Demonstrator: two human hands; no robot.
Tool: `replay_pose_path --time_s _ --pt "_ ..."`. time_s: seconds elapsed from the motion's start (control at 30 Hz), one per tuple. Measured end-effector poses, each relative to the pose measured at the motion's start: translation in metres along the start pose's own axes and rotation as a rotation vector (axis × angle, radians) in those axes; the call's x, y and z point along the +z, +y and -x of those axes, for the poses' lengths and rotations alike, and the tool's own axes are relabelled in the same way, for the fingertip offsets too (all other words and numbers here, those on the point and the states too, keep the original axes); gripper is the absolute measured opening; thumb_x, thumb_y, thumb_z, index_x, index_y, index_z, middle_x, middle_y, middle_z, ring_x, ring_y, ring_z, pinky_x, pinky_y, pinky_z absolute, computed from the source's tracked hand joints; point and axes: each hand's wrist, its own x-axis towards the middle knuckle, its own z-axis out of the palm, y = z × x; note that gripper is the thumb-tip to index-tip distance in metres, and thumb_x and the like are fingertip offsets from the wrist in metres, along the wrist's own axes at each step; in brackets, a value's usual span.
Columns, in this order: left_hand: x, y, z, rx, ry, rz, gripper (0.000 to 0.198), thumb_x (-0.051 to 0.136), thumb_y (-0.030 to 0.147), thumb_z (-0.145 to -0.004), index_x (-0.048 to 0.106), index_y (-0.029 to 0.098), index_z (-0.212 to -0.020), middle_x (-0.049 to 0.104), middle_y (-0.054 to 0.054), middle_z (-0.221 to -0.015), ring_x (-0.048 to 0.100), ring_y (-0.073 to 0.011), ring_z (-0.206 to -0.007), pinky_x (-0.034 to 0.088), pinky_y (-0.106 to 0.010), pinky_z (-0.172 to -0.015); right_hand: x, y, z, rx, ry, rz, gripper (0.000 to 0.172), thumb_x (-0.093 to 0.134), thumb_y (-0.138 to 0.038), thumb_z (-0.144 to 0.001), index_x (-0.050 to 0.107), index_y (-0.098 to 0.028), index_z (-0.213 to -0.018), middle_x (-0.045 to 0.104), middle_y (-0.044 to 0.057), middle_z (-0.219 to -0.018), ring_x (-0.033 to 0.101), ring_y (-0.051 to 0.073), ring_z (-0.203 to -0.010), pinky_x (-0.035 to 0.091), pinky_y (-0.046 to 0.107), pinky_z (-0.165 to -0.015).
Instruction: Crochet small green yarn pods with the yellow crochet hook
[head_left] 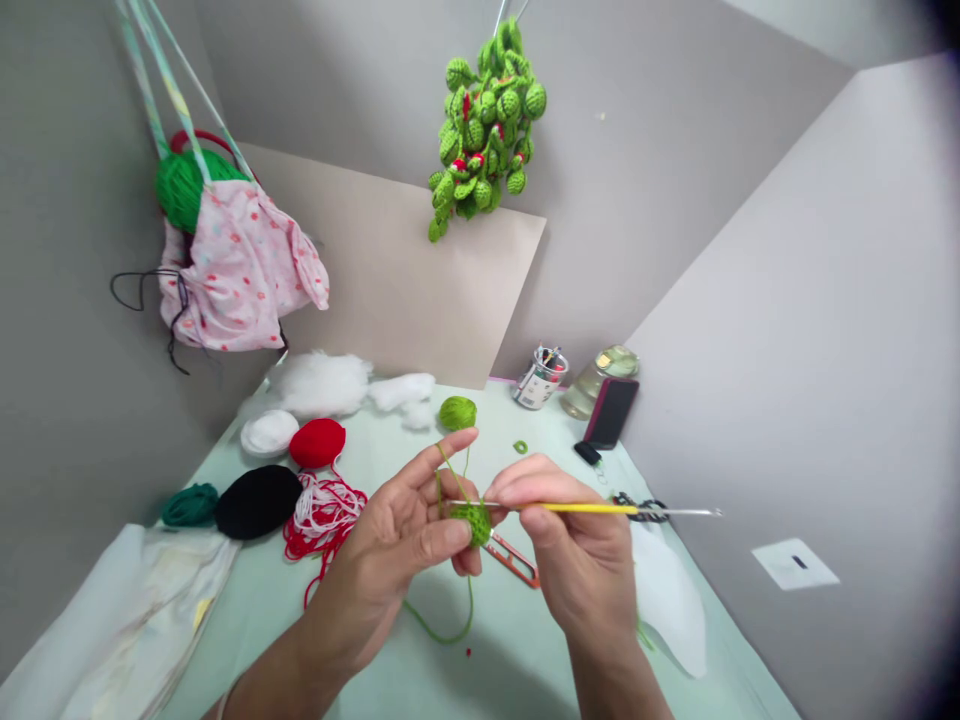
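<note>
Between the thumb and fingers of my left hand [401, 535] sits a small green crochet piece [474, 522]. Green yarn runs over my raised left index finger, and a loose strand hangs below in a curve. My right hand [574, 545] grips a crochet hook [592, 508] with a yellow handle. Its metal tip lies at the top edge of the piece; the exact stitch is too small to make out. A green yarn ball [457, 413] rests behind my left hand. Partly behind my right hand lies an orange-framed tool [517, 562].
At left are red [318, 443], white [270, 434] and black yarn balls [259, 501], tangled red-and-white yarn [322, 515] and stuffing [322, 383]. A pen jar [538, 380], glass jar [600, 382] and phone [611, 413] stand at the back right. Green crocheted pieces [487, 130] hang above.
</note>
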Motion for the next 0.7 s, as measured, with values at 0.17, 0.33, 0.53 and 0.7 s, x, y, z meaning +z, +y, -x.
replay_pose_path --time_s 0.17,0.33,0.53,0.7 --pt "0.002 0.002 0.000 0.009 0.053 -0.041 0.059 0.086 0.026 -0.086 0.070 0.031 -0.143 0.065 0.000 -0.095 0.065 -0.0112 -0.070 0.053 -0.025 -0.067 -0.005 -0.003 -0.001 -0.149 -0.080 0.211 0.019 0.068 -0.015 -0.101 0.081 -0.026 -0.111 0.080 0.006 -0.095 0.076 0.019 -0.083 0.064 0.031 -0.068" --pt "0.006 -0.007 0.000 0.002 0.065 -0.031 0.049 0.088 0.031 -0.085 0.077 0.027 -0.133 0.063 -0.001 -0.093 0.068 -0.0121 -0.072 0.055 -0.026 -0.070 -0.003 0.002 0.002 -0.187 0.028 0.251 0.022 0.066 -0.012 -0.101 0.081 -0.026 -0.109 0.079 0.005 -0.093 0.075 0.019 -0.081 0.063 0.032 -0.068" --pt "0.005 0.001 0.001 0.028 0.042 -0.055 0.061 0.089 0.028 -0.084 0.071 0.032 -0.141 0.062 0.001 -0.092 0.066 -0.0118 -0.068 0.055 -0.026 -0.066 0.004 0.000 0.003 -0.094 0.007 0.078 0.019 0.063 -0.021 -0.105 0.081 -0.027 -0.110 0.081 0.005 -0.095 0.077 0.020 -0.088 0.065 0.034 -0.075" --pt "0.009 0.000 0.005 0.117 0.184 -0.113 0.069 0.087 0.026 -0.086 0.063 0.032 -0.151 0.061 0.001 -0.092 0.065 -0.0130 -0.077 0.058 -0.026 -0.073 0.012 0.000 0.005 -0.215 0.038 0.198 0.028 0.061 -0.011 -0.103 0.080 -0.026 -0.116 0.084 0.006 -0.102 0.079 0.022 -0.093 0.065 0.036 -0.078"
